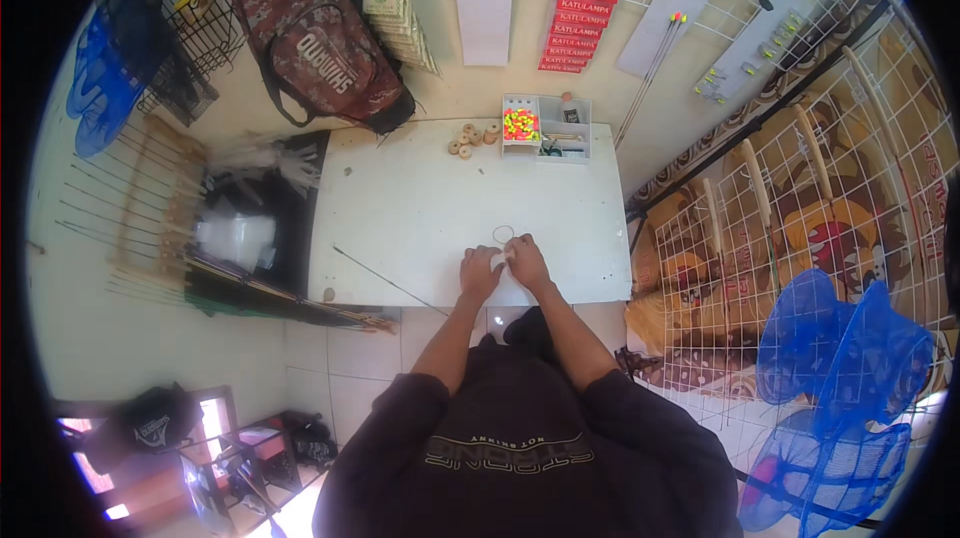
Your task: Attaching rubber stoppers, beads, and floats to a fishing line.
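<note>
Close together over the near part of a white table [420,208] are both of my hands. My left hand [481,273] is closed, fingers bent toward the right hand. My right hand [526,264] has its fingers pinched together beside it. Between the fingertips shows a small pale thing [498,259], too small to name and partly hidden by the fingers. Just beyond the fingers, a thin reddish-brown loop [503,235] stands out against the tabletop. A thin dark rod [385,280] slants over the table's near edge, left of my left hand.
Several wooden-looking spools [466,141] sit at the table's back, beside a divided white tray [548,156] with bright floats [521,125]. A camouflage bag [330,48] hangs at back left. Right stands a wire grid [735,238] with blue nets [840,348]; rods [270,288] lean left.
</note>
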Demonstrator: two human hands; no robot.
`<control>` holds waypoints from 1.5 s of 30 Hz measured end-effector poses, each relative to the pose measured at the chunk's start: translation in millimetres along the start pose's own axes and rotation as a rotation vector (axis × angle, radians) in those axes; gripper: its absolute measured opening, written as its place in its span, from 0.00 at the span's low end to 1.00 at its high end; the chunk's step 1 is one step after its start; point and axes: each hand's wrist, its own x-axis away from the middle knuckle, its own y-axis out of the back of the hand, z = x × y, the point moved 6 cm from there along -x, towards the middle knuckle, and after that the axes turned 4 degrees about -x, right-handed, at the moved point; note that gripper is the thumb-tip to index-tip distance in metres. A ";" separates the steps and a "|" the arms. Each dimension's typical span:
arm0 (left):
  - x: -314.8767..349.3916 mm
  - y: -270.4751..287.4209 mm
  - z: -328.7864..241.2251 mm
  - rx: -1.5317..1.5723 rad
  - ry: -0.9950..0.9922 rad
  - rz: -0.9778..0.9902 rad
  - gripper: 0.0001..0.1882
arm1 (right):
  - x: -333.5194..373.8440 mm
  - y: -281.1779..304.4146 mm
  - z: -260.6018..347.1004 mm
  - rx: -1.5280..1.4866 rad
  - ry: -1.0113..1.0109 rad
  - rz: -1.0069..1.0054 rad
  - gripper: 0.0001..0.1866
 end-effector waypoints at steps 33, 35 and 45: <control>47.9 157.4 1.5 0.482 -0.140 -0.630 0.44 | 26.8 -5.1 -5.9 0.282 -0.199 -0.156 0.07; 46.4 152.0 -4.3 0.536 -0.175 -0.635 0.44 | 26.6 -6.1 -8.5 0.293 -0.198 -0.173 0.07; 47.0 129.8 -26.5 0.713 -0.279 -0.461 0.43 | 24.3 -16.1 5.6 0.302 -0.385 -0.022 0.10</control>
